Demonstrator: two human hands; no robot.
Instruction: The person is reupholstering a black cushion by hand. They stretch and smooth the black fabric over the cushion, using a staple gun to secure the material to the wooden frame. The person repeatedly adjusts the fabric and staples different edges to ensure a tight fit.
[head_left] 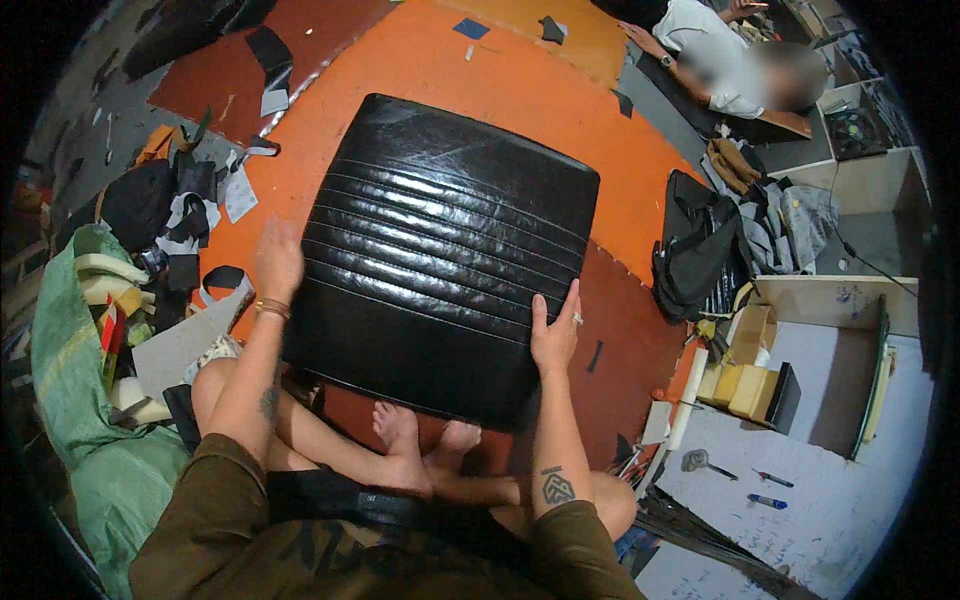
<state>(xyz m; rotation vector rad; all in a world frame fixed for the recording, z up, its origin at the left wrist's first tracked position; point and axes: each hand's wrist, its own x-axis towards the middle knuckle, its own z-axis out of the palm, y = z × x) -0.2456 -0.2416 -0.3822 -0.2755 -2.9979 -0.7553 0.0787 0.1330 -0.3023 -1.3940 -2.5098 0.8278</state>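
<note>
A large square black padded cushion (pixel 440 265), glossy, with several parallel stitched seams across its middle, lies before me above my bare feet. My right hand (pixel 556 338) grips its right edge, the thumb up by the top face and the fingers along the side; a ring shows on it. At the left edge is my left hand (pixel 277 262), smeared by motion, so its fingers are not clear. A bracelet circles that wrist. The cushion's underside is hidden.
Orange and dark red mats cover the floor. A green sack (pixel 85 400) with foam scraps stands left, near dark cloth scraps. Right are a black bag (pixel 705 260), a white board (pixel 760 530) with pens, and yellow blocks (pixel 745 388). Another person (pixel 725 60) sits at the far right.
</note>
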